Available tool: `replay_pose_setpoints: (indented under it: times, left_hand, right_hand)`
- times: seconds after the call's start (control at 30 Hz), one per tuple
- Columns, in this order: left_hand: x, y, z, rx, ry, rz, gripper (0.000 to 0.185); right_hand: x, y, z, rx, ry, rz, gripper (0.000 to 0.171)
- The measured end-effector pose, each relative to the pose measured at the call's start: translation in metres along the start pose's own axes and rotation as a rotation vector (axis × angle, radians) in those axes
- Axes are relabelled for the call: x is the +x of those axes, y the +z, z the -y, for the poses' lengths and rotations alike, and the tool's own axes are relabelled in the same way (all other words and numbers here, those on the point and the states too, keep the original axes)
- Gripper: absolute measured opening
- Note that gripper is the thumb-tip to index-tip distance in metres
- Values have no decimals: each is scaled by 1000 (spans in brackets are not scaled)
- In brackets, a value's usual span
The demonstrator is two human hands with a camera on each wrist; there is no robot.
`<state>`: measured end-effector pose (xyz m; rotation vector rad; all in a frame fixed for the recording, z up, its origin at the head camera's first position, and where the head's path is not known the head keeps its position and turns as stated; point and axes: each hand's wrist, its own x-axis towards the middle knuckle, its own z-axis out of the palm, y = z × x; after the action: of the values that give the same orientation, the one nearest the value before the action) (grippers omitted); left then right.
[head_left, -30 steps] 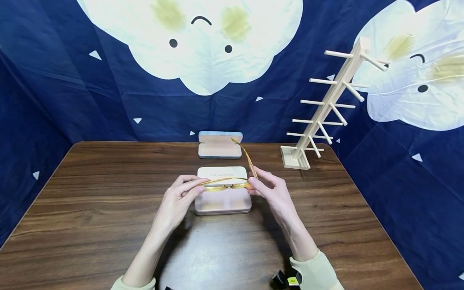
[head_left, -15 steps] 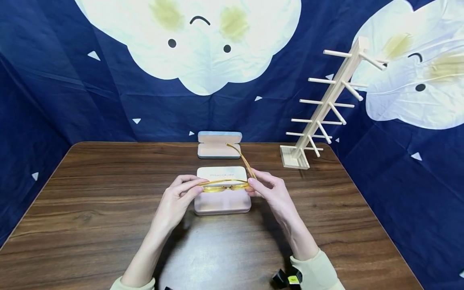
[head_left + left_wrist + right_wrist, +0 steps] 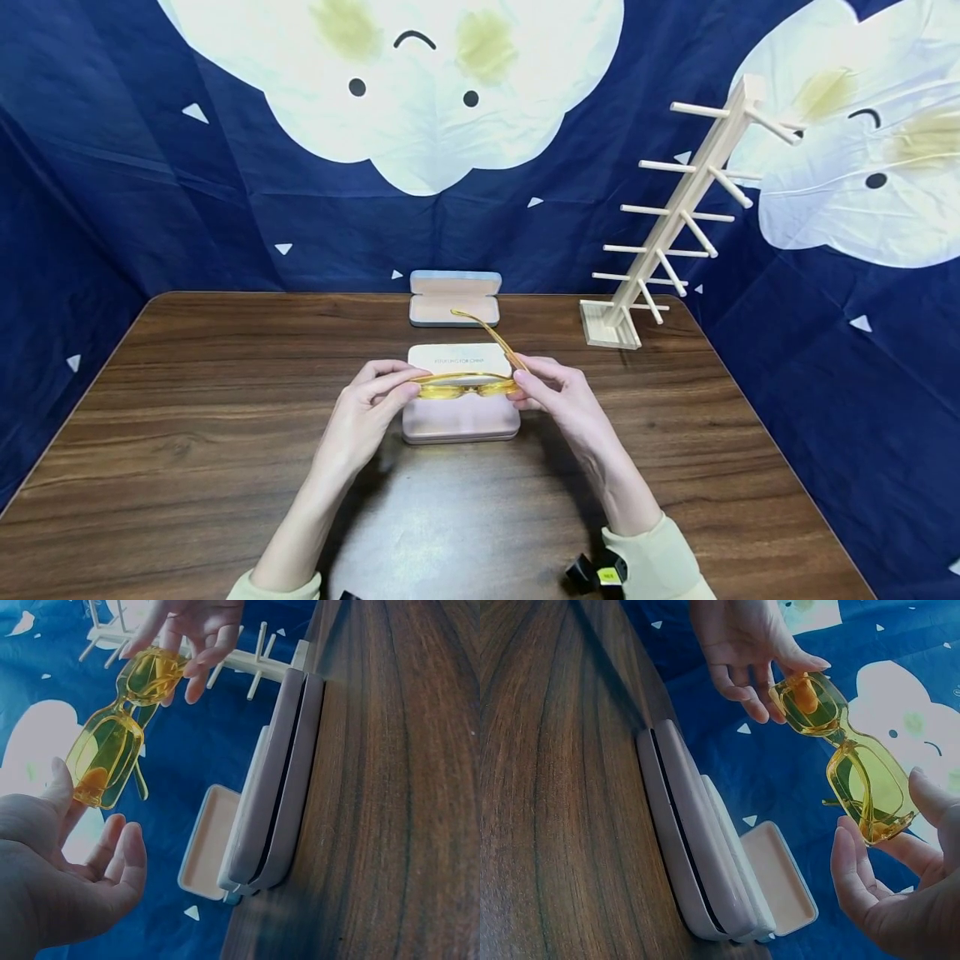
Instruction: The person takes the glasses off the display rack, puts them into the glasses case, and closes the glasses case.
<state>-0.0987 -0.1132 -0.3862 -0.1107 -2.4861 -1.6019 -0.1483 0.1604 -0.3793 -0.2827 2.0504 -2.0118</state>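
Observation:
Yellow see-through glasses (image 3: pixel 457 390) are held up over a pale pink glasses case (image 3: pixel 461 425). My left hand (image 3: pixel 371 408) pinches one end of the frame between thumb and fingers, and the temple on that side lies folded along the lenses. My right hand (image 3: pixel 558 396) grips the other end, by the hinge; the temple there slants up and inward, partly folded. In the left wrist view the lenses (image 3: pixel 105 754) span the gap between both hands. The right wrist view shows the right thumb and fingers at the frame's (image 3: pixel 870 791) near corner.
A white panel with faint lettering (image 3: pixel 459 354) lies behind the pink case. Further back stands an open blue case (image 3: pixel 454 313) with a pale lining. At the back right a wooden peg rack (image 3: pixel 678 200) rises from the brown table (image 3: pixel 225 433), before a blue cloud-print cloth (image 3: pixel 225 208).
The right temple has swung inward and down, its tip moving left across the blue case. Both hands keep their hold on the glasses and have hardly moved.

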Motion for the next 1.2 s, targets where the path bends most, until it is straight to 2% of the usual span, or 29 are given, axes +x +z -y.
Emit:
replay_pose_setpoints:
  times: [0.3, 0.53, 0.83, 1.2]
  left_hand:
    - [-1, 1, 1, -21, -36, -2, 22]
    - [1, 0, 2, -91, -59, -35, 21]
    - [1, 0, 2, -76, -83, -44, 21]
    - [2, -2, 1, -78, -79, -48, 22]
  right_hand:
    - [1, -2, -2, -22, -13, 44, 41]
    - [0, -2, -3, -47, -26, 66, 42]
    - [0, -2, -3, -61, -20, 69, 39]
    - [0, -4, -3, -113, -84, 119, 36]
